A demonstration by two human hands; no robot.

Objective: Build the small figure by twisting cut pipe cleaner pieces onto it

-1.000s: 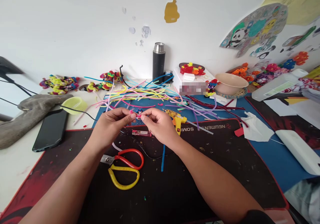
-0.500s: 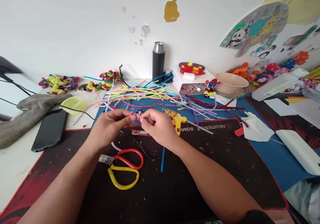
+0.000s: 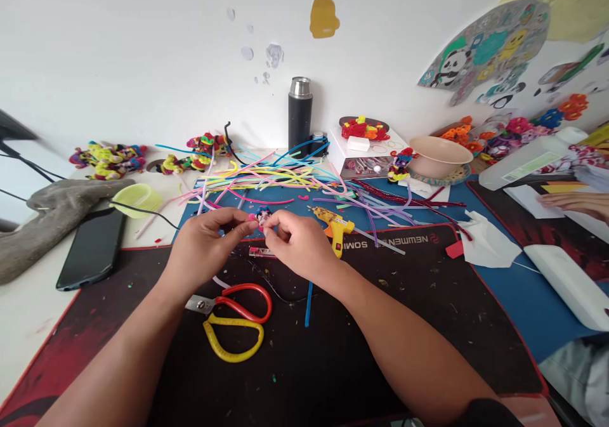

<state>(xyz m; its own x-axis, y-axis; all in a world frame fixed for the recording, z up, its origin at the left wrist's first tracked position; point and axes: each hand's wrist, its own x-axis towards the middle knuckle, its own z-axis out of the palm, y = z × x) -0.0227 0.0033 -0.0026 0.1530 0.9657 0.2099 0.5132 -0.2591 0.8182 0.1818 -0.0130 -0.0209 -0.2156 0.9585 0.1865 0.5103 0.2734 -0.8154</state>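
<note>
Between my fingertips is a small pipe-cleaner figure (image 3: 263, 215), pink with dark blue and white parts, mostly covered by the fingers. My left hand (image 3: 209, 243) pinches its pink left end between thumb and forefinger. From the other side my right hand (image 3: 299, 240) grips it with closed fingertips. Below my left hand lie scissors (image 3: 242, 321) with one red and one yellow handle. A yellow glue gun (image 3: 339, 229) rests just beyond my right hand. Under the hands sits a small red lighter-like object (image 3: 259, 252), partly hidden. A short blue pipe cleaner (image 3: 309, 304) lies on the black mat (image 3: 333, 363).
Many coloured pipe cleaners (image 3: 276, 178) lie across the back. Behind them stands a black thermos (image 3: 300, 116). A phone (image 3: 92, 249) and a yellow-green coil (image 3: 137, 200) are at left. A beige bowl (image 3: 440, 157) stands back right. Another person's hand (image 3: 578, 202) shows at the right edge.
Both hands keep hold of the small figure, with my right fingers shifted slightly left over it. Another person's hand has appeared at the right edge. The view has moved slightly.
</note>
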